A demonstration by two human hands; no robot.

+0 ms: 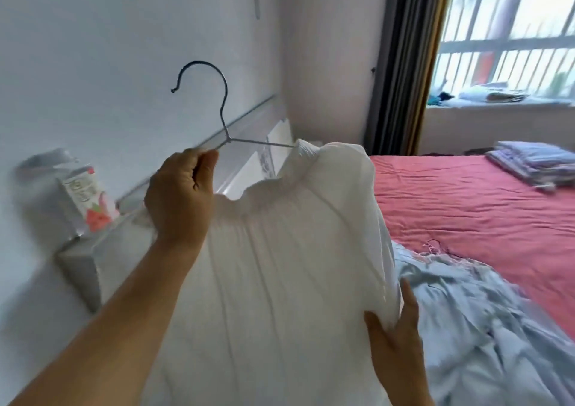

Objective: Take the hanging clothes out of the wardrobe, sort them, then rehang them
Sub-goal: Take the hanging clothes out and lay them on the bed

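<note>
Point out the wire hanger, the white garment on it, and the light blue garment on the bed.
Thin metal wire hanger [222,107]: head view, on its neck below the hook.
White gathered-neck garment [280,265]: head view, front panel.
Light blue crumpled garment [473,312]: head view, middle folds.

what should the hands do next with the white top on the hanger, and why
Probably work the left arm of the wire hanger into the white top. The hanger's right arm already runs into the neckline, but the left hand grips the bare left side outside the cloth. The right hand holds the garment's side and could steady it. The hook is free.
</note>
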